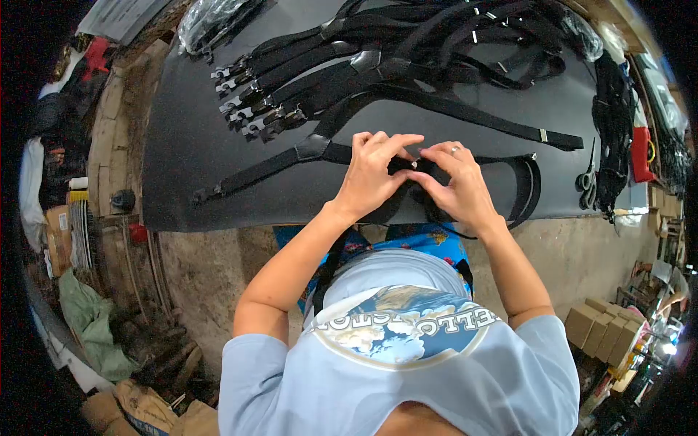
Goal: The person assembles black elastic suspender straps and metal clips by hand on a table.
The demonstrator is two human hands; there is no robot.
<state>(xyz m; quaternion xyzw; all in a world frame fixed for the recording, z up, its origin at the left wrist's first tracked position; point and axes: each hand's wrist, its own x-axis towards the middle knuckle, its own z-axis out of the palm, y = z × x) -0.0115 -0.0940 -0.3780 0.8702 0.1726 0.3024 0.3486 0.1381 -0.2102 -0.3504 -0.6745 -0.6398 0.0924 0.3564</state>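
Near the front edge of the dark table, my left hand (372,173) and my right hand (458,182) meet over a black suspender strap (262,168). The fingers of both hands pinch the strap around a small shiny metal piece (414,164). A leather joining patch (313,147) lies just left of my left hand, and the strap runs on to a clip (208,193). To the right, a loop of the strap (536,190) curves beside my right hand. Another strap end with a metal slider (543,135) lies behind it.
Several black suspenders (327,80) with metal clips (251,120) are piled at the table's back. Scissors (587,178) lie at the right, beside a bundle of black straps (612,131). Plastic bags (211,25) sit at the back left. Cardboard boxes (602,330) stand at the lower right.
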